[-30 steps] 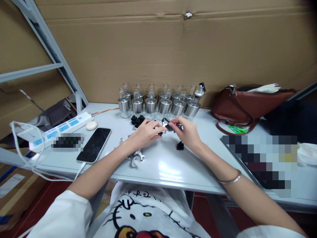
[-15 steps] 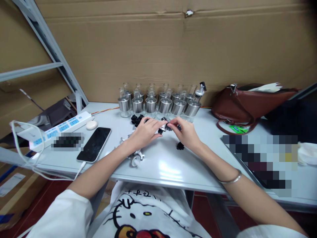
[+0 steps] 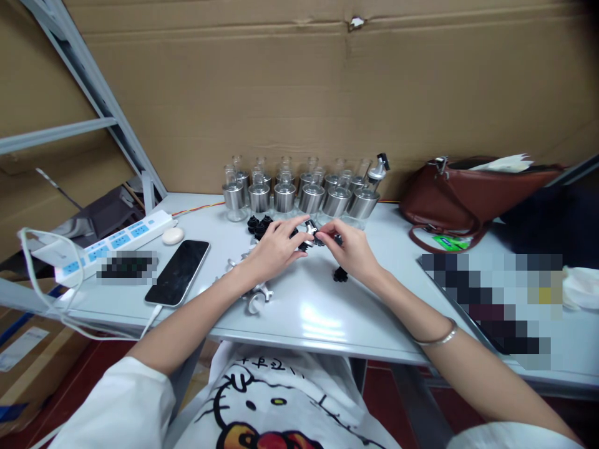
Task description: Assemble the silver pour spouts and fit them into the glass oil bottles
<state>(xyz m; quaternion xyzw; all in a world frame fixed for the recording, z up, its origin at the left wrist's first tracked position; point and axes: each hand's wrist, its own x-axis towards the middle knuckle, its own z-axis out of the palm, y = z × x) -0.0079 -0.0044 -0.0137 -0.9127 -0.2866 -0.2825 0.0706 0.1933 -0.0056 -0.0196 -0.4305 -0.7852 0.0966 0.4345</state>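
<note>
We take the clock from the metal pourer [image 3: 310, 232], with twelve toward the cardboard wall [image 3: 234, 81]. The pourer is raised between our two hands, over the far half of the bench [image 3: 374, 324]. Our left hand [image 3: 281, 251], at nine o'clock, grasps it between thumb and fingers, palm down. Our right hand [image 3: 350, 251], at three o'clock, has thumb and forefinger pinched on its near side; exactly which small part they grip is too small to tell.

From eleven round to two stand glass bottles [image 3: 285, 198] in steel sleeves, set close together in two rows. The front one at two o'clock carries a fitted pourer [image 3: 379, 167] with a black top.

Black stoppers [image 3: 260, 226] lie clustered at nine o'clock, just beyond our left hand, and a smaller black cluster [image 3: 340, 274] sits at five, near our right wrist. At seven, metal pieces [image 3: 257, 300] lie on the bench, partly hidden by our left forearm.

A phone [image 3: 178, 274] lies at eight with a white cable [image 3: 150, 323] plugged in; past it, toward nine, are a round white object [image 3: 173, 236] and a power strip [image 3: 116, 240]. Between two and three rests a brown bag [image 3: 449, 193], with a green packet [image 3: 452, 242] against its strap.
</note>
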